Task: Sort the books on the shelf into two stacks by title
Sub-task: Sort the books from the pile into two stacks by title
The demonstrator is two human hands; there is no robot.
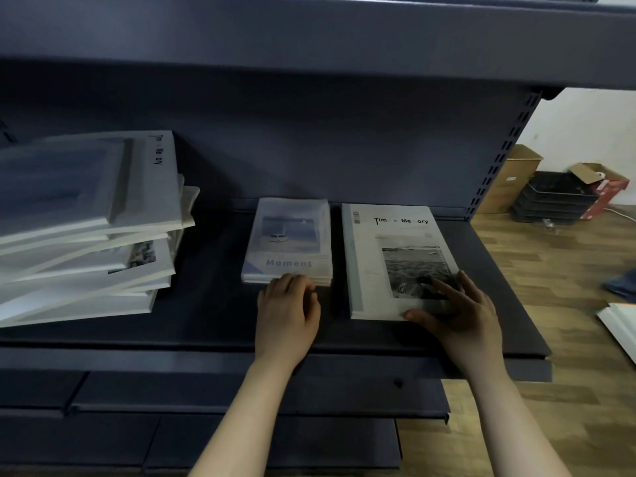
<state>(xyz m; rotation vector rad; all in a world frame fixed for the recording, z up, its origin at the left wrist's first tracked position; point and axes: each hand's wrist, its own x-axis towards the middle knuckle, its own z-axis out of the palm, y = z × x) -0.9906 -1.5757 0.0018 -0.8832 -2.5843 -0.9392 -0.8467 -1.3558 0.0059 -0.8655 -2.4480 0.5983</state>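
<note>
On the dark blue shelf [213,315] a small stack of "Moment" books [288,241] lies in the middle. A larger "Time & Memory" book [395,256] lies flat just right of it. My left hand [287,315] rests on the shelf with its curled fingertips against the near edge of the "Moment" stack. My right hand [461,315] lies on the near right corner of the "Time & Memory" book, fingers spread on the cover and thumb at its front edge. At the far left sits a tall, untidy pile of mixed books [86,222], with a "Time & Memory" book and a smaller one on top.
An upper shelf [309,39] overhangs the books. Lower shelf levels [241,407] jut out below my arms. Right of the shelving is wooden floor [557,270] with cardboard boxes [516,177], stacked black trays [554,197] and a white sheet [619,321].
</note>
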